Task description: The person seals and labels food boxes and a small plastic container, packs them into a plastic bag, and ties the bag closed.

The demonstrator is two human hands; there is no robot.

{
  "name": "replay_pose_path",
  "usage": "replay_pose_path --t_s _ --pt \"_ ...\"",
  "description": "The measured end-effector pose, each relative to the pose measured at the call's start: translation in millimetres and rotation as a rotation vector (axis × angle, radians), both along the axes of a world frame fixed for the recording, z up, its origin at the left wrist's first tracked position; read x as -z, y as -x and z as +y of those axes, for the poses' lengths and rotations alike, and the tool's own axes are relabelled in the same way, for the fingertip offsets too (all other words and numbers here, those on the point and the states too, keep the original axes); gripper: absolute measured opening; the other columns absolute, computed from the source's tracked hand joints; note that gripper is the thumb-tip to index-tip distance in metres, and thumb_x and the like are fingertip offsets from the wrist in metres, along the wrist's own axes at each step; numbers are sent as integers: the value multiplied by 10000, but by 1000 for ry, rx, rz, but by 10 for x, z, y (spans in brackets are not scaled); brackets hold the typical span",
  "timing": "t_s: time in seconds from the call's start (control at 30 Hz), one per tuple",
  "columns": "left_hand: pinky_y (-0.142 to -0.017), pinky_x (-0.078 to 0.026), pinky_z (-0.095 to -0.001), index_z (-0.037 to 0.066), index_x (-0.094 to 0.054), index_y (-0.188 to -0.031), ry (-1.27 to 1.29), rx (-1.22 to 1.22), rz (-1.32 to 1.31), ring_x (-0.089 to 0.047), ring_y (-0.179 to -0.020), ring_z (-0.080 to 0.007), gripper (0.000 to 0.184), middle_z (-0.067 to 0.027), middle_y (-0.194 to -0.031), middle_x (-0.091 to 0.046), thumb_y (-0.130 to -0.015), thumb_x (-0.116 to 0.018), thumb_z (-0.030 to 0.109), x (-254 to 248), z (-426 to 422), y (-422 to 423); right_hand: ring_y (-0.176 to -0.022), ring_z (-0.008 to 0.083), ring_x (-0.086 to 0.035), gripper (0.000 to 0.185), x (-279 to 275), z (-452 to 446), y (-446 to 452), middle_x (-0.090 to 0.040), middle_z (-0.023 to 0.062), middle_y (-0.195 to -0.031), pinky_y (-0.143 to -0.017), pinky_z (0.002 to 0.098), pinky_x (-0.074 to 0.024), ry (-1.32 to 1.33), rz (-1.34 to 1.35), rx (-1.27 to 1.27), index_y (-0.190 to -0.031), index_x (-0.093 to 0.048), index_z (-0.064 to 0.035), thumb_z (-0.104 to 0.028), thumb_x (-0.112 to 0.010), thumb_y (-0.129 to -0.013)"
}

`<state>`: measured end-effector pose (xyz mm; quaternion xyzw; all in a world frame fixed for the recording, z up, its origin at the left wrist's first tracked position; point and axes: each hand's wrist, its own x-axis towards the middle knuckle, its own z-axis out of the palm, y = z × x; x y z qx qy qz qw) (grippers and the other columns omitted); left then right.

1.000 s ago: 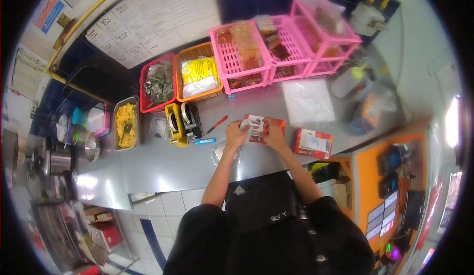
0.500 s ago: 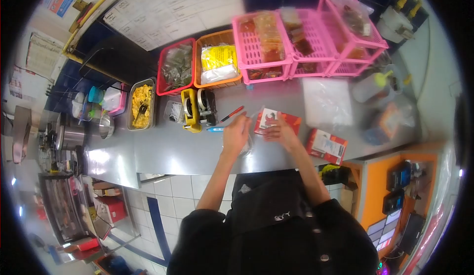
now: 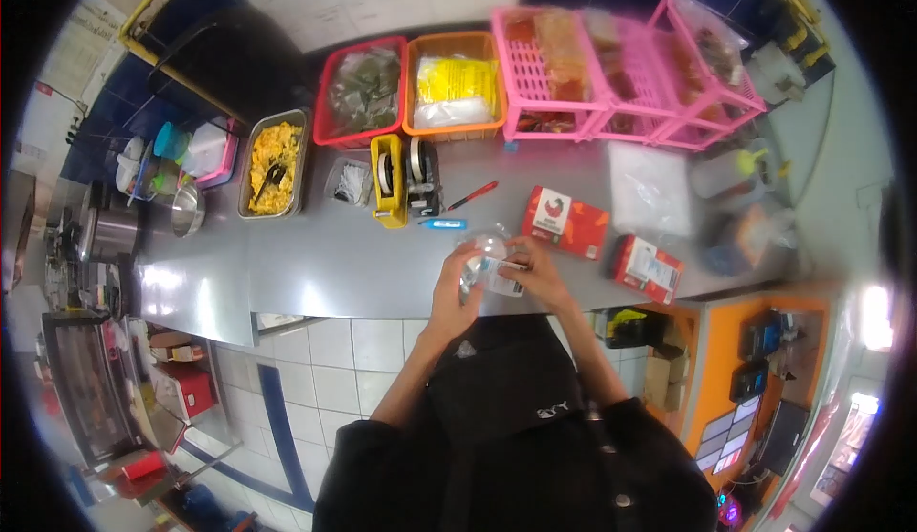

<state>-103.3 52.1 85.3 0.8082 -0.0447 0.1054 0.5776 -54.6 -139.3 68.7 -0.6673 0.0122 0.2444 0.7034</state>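
Observation:
My left hand is closed around the side of a clear plastic container close to the counter's front edge. A white printed label shows on the near side of the container. Pinched fingers of my right hand grip that label; I cannot tell how much of it is stuck down. Just beyond my hands lie a blue marker and a red pen. To the right of them a red box with a white panel sits on the counter, and a second red box stands nearer.
Tape dispensers, one yellow and one black, stand behind the marker. Further back are a red basket, an orange basket and pink racks. A metal tray of yellow food is at left.
My right hand has come from in front of the red box to the container, and both hands now meet there. The white label now shows between them. The head view has shifted.

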Motion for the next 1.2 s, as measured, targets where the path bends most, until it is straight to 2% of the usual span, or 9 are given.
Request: replay_pose_path --t_s 0.13,0.23,0.3,0.37,0.47,0.73,0.9,0.97,1.2 --pt "-954 -476 -375 67 -678 -1067 -115 95 93 -619 -1111 -281 283 -120 -1189 -653 -792 -737 95 222 255 -138 -752 108 -620 410 -126 215 -18 -682 28 -834 -673 277 -490 232 -157 -208 -1184 -523 -80 -112 -740 -838" --pt "-777 -524 -339 47 -699 -999 -175 225 249 -679 -823 -218 256 -83 -875 -717 -783 -788 152 441 391 -307 -757 135 -649 441 90 286 -93 -707 56 -798 -706 297 -483 332 -311 -229 -1185 -511 -85 -114 -752 -816" --pt "-766 -522 -334 46 -709 -985 -162 273 312 -676 -812 -206 233 -78 -871 -717 -790 -784 150 511 431 -377 -766 157 -665 443 64 336 -118 -711 66 -785 -728 313 -483 384 -315 -253 -1181 -511 -85 -113 -754 -811" --pt "-756 -521 -329 44 -719 -971 -149 326 384 -672 -801 -193 211 -73 -867 -716 -798 -781 148 551 451 -414 -925 319 -676 431 2 366 -97 -710 119 -805 -838 384 -470 417 -341 -276 -1153 -492 -70 -97 -733 -797" --pt "-745 -516 -316 37 -733 -945 -114 414 385 -661 -798 -165 175 -64 -835 -715 -813 -774 144 652 455 -489 -983 365 -659 440 47 339 -102 -710 148 -874 -844 411 -475 457 -338 -306 -1151 -493 -72 -104 -740 -789" --pt "-726 -541 -404 80 -710 -864 -313 169 190 -703 -793 -286 121 -99 -839 -723 -830 -698 196 696 310 -685 -1005 317 -659 437 349 388 -229 -657 159 -992 -835 383 -500 519 -429 -58 -1100 -548 -50 -39 -775 -727" --pt "-711 -544 -401 74 -696 -869 -386 170 172 -704 -774 -274 144 -95 -814 -717 -803 -724 199 650 212 -700 -1020 340 -656 413 432 389 -225 -654 167 -994 -834 386 -503 552 -466 1 -1085 -554 -42 -15 -756 -726" --pt "-699 -547 -393 74 -699 -869 -400 175 157 -704 -757 -268 163 -99 -797 -714 -793 -741 212 646 179 -702 -1036 401 -621 438 423 353 -220 -640 201 -1009 -854 455 -487 549 -494 4 -1076 -511 -36 -6 -765 -721" --pt "-719 -518 -411 120 -652 -951 -496 132 279 -686 -799 -262 250 -51 -775 -706 -771 -765 251 611 151 -689 -1040 370 -622 525 417 308 -214 -625 206 -1043 -868 413 -476 589 -456 30 -1139 -499 -40 5 -771 -693"
